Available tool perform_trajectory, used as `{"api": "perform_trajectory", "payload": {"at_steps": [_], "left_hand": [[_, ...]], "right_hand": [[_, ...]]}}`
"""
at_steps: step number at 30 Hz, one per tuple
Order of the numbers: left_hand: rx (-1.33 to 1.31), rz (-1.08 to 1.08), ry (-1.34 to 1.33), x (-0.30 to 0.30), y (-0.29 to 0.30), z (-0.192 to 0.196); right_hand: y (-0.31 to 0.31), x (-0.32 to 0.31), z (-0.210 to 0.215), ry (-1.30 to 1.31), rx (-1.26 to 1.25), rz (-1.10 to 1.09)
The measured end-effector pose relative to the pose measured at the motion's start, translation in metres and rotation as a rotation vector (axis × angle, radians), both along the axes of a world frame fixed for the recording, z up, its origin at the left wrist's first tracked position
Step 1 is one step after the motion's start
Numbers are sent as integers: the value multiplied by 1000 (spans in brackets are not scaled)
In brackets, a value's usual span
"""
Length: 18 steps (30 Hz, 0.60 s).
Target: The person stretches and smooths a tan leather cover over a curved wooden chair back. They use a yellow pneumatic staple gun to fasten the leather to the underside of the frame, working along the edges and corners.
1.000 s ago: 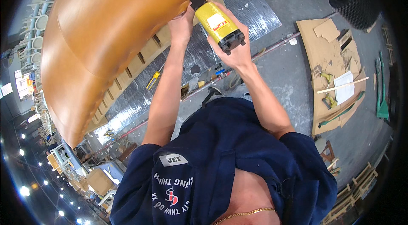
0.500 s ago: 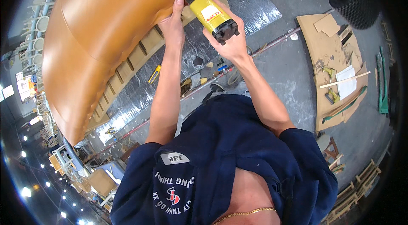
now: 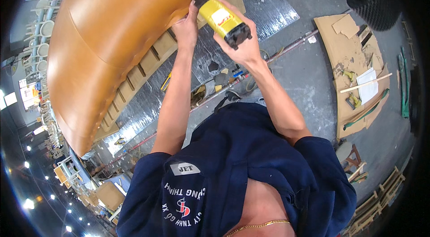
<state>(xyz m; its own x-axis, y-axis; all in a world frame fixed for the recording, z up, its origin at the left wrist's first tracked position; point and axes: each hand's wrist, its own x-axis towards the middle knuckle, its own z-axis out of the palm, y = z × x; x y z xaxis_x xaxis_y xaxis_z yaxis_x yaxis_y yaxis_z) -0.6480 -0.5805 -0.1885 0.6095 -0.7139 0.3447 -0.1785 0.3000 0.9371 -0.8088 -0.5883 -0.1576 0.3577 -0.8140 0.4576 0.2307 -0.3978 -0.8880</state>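
Observation:
A large orange-brown leather upholstered piece [image 3: 116, 22] fills the upper left, with its gathered edge lying along a pale slatted wooden frame [image 3: 159, 53]. My left hand [image 3: 185, 32] pinches that leather edge, thumb up and fingers partly hidden under it. My right hand [image 3: 247, 48] is wrapped round a yellow and black pneumatic staple gun [image 3: 219, 16]. The gun's black nose points at the leather edge, right beside my left thumb. Whether the nose touches the leather, I cannot tell.
A silvery sheet [image 3: 264, 8] lies under the frame, with a yellow-handled tool [image 3: 166, 81] on it. Scraps and a hose sit along a red pipe [image 3: 291, 45]. Brown cardboard [image 3: 331, 58] at right carries more yellow tools [image 3: 354, 101] and a wooden stick [image 3: 367, 83].
The whole view has shifted slightly, with the leather piece a little lower. Both hands keep their grips, and the staple gun's nose stays next to my left thumb.

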Motion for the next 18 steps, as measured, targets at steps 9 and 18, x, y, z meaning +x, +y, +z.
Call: {"api": "perform_trajectory", "payload": {"at_steps": [9,18], "left_hand": [[23,-30,30,6,-1,-11],[69,8,76,4,1,-12]], "right_hand": [[12,4,-1,7,-17,-29],[7,6,5,10,59,10]]}}
